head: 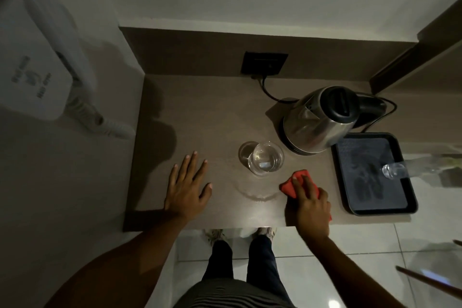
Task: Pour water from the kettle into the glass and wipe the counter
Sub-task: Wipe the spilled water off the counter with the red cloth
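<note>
A steel kettle (pixel 317 124) with a black lid stands on its base at the right rear of the brown counter (pixel 200 112). In front of it is a clear glass (pixel 265 158) holding water. My right hand (pixel 311 204) presses a red cloth (pixel 291 186) flat on the counter, just right of the glass and near the front edge. A curved wet streak (pixel 257 196) lies on the counter left of the cloth. My left hand (pixel 187 186) rests flat on the counter with fingers spread, left of the glass, holding nothing.
A black tray (pixel 375 209) sits at the counter's right end with a clear plastic bottle (pixel 393 169) over it. The kettle's cord runs to a black wall socket (pixel 264 63). A white wall-mounted hair dryer (pixel 37 75) hangs at left. Tiled floor and my feet lie below.
</note>
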{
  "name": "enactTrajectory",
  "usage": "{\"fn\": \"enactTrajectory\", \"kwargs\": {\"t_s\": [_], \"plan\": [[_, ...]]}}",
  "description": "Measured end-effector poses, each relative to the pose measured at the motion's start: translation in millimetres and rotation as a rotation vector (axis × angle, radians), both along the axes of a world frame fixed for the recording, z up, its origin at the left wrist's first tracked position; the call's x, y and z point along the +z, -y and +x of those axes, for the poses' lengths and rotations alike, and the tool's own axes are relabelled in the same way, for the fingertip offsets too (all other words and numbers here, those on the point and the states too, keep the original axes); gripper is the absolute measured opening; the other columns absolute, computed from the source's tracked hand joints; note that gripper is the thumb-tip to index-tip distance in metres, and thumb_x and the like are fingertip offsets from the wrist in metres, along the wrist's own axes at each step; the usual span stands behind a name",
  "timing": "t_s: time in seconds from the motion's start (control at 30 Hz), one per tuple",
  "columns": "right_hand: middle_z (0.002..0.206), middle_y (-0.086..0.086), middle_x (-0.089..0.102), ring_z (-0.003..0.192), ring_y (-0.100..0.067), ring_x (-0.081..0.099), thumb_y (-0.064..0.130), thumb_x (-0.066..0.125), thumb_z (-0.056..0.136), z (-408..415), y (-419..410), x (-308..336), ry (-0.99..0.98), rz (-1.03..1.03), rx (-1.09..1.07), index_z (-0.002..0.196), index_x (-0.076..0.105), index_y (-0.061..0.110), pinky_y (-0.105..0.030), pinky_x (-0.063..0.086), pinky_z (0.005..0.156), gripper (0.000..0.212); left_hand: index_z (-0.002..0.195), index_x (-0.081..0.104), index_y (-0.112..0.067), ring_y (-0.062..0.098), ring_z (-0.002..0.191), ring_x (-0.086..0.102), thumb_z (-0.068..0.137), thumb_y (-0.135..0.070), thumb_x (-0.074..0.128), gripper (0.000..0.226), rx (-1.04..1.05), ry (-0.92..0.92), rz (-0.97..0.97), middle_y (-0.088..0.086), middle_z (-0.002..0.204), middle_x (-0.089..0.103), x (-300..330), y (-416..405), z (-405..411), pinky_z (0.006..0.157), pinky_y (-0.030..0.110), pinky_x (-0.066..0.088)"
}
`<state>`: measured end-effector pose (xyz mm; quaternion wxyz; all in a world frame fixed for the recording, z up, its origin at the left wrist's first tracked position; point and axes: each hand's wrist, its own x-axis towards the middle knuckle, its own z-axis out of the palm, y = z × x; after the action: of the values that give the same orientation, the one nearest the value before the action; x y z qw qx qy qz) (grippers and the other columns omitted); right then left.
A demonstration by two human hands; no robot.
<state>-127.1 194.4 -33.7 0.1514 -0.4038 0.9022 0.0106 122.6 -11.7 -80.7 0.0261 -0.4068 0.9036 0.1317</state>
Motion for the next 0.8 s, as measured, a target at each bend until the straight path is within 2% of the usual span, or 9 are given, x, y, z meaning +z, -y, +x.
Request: {"fn": "enactTrajectory", "kwargs": {"t_s": [0.1, 0.2, 0.27, 0.4, 0.47, 0.53, 0.6, 0.8], "plan": [[0.146, -0.021, 0.043, 0.106, -0.052, 0.047, 0.017, 0.079, 0.073, 32, 5, -6, 0.028, -0.078, -0.097, 0.137, 0.051, 0.014, -0.06, 0.048, 0.078, 0.071, 0.153, 0.024, -0.025, 0.023, 0.151, 0.009, 0.091, -0.051, 0.035, 0.068, 0.004, 0.015, 0.002, 0.006, 0.164, 0.012, 0, -2, -1, 0.12, 0.048, 0.012], [0.148, -0.018, 0.04, 0.111, -0.045, 0.045, 0.007, 0.084, 0.058, 67, -2, -9, 0.103, -0.095, -0.052, 0.14, 0.047, 0.016, -0.055, 0.048, 0.08, 0.091, 0.154, 0.022, -0.025, 0.023, 0.151, 0.008, 0.092, -0.052, 0.034, 0.069, 0.0, 0.026, 0.003, 0.006, 0.165, 0.011, -1, -1, 1, 0.12, 0.048, 0.01], [0.15, -0.016, 0.036, 0.116, -0.041, 0.042, 0.003, 0.08, 0.052, 90, -1, -11, 0.143, -0.068, -0.018, 0.144, 0.042, 0.017, -0.053, 0.048, 0.082, 0.1, 0.154, 0.022, -0.024, 0.024, 0.151, 0.007, 0.092, -0.052, 0.034, 0.069, -0.003, 0.03, 0.0, 0.007, 0.165, 0.01, -1, -1, 1, 0.12, 0.048, 0.01], [0.148, -0.021, 0.038, 0.119, -0.044, 0.047, 0.014, 0.077, 0.058, 121, 33, -9, 0.201, -0.093, 0.112, 0.144, 0.04, 0.013, -0.058, 0.05, 0.085, 0.094, 0.154, 0.021, -0.023, 0.026, 0.151, 0.009, 0.091, -0.051, 0.034, 0.07, -0.005, 0.015, -0.001, 0.008, 0.164, 0.011, 0, -1, -1, 0.119, 0.051, 0.012], [0.148, -0.019, 0.041, 0.118, -0.042, 0.049, 0.026, 0.076, 0.068, 129, 60, -9, 0.186, -0.106, 0.19, 0.144, 0.04, 0.013, -0.056, 0.051, 0.084, 0.085, 0.154, 0.021, -0.023, 0.025, 0.151, 0.008, 0.091, -0.05, 0.033, 0.069, -0.009, 0.024, -0.001, 0.008, 0.164, 0.011, 0, -2, -1, 0.119, 0.05, 0.01], [0.15, -0.015, 0.039, 0.123, -0.04, 0.046, 0.036, 0.065, 0.08, 134, 87, -10, 0.19, -0.122, 0.206, 0.146, 0.037, 0.016, -0.055, 0.049, 0.087, 0.074, 0.153, 0.024, -0.022, 0.025, 0.151, 0.009, 0.094, -0.046, 0.028, 0.064, -0.01, 0.027, -0.011, 0.008, 0.164, 0.012, 0, -1, -1, 0.119, 0.048, 0.007], [0.151, -0.013, 0.038, 0.126, -0.038, 0.043, 0.037, 0.061, 0.083, 134, 103, -13, 0.193, -0.135, 0.211, 0.146, 0.035, 0.017, -0.054, 0.047, 0.091, 0.071, 0.153, 0.026, -0.022, 0.025, 0.15, 0.011, 0.096, -0.041, 0.024, 0.06, -0.008, 0.016, -0.017, 0.008, 0.164, 0.014, 0, 0, -1, 0.119, 0.046, 0.006], [0.147, -0.012, 0.045, 0.124, -0.039, 0.047, 0.03, 0.071, 0.074, 118, 78, -17, 0.165, -0.185, 0.377, 0.142, 0.044, 0.016, -0.052, 0.05, 0.089, 0.075, 0.153, 0.024, -0.023, 0.024, 0.151, 0.01, 0.091, -0.032, 0.028, 0.064, -0.006, -0.009, 0.007, 0.008, 0.164, 0.015, 4, 0, 1, 0.119, 0.051, 0.016]]}}
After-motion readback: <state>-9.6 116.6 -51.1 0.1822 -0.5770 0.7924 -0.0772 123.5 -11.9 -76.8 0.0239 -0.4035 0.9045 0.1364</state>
